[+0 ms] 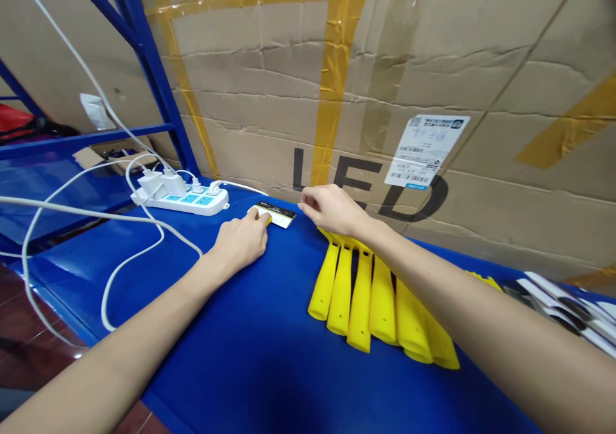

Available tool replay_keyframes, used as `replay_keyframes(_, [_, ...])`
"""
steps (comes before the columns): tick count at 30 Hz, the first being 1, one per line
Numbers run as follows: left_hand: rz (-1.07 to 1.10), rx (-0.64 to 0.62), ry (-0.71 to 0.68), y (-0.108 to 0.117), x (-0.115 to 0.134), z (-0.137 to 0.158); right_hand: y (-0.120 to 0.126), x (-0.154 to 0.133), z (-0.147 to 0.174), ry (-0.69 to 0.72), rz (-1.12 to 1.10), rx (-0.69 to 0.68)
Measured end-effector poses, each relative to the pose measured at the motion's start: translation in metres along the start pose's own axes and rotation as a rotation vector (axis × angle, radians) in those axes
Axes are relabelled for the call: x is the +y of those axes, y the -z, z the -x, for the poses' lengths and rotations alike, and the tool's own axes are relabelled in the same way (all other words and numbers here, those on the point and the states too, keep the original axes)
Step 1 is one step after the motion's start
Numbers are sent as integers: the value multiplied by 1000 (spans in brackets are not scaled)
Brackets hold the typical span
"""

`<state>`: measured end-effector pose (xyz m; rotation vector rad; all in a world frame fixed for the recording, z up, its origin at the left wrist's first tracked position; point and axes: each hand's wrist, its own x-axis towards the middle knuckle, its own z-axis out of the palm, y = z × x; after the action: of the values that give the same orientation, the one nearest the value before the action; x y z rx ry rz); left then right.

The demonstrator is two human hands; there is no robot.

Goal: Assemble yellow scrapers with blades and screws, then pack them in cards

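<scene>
My left hand (242, 241) rests on the blue surface with its fingers bent down at the edge of a flat black-and-white card (283, 217). A small bit of yellow shows at its fingertips, mostly covered, so its kind is hidden. To the right of the card, my right hand (334, 210) is raised a little, thumb and fingers curled together; whatever they may hold is not visible. Beneath that wrist lies a row of several yellow, tapered, hollow plastic pieces (360, 299), wide ends toward me. My right forearm hides part of the row.
A white power strip (205, 201) with plugs stands at the left, its white cables (115, 228) looping across the blue table (269, 344). Behind is a large taped cardboard box (269, 94). White and dark flat pieces (572, 312) lie at the right. A blue metal frame (163, 94) rises at the back left.
</scene>
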<state>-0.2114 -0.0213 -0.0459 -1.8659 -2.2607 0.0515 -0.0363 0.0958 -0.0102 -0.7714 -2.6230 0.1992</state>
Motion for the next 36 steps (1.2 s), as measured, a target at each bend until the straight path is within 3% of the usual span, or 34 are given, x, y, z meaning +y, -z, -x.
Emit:
replay_keyframes(4, [-46,118,5,11,11,8,18,-1,24,25,-58,67])
replay_keyframes(8, [59,301,-281,26,39,16,45,0,58,8,-166,137])
replay_keyframes(11, [209,302,-468,40,69,20,68,4,87,-45,-188,148])
replay_keyframes(16, [214,131,-554,69,117,15,100,21,137,-312,-71,84])
replay_keyframes(21, [14,-173,-292,100,138,-6,112,41,182,-576,-53,-51])
replay_keyframes(25, [18,-414,-189,108,147,-19,107,48,197,-735,-119,-135])
replay_keyframes(29, [138,-587,-166,103,157,-22,94,46,194,-720,-109,-96])
replay_keyframes(36, [253,-683,-241,94,145,-32,67,33,163,-625,-88,-12])
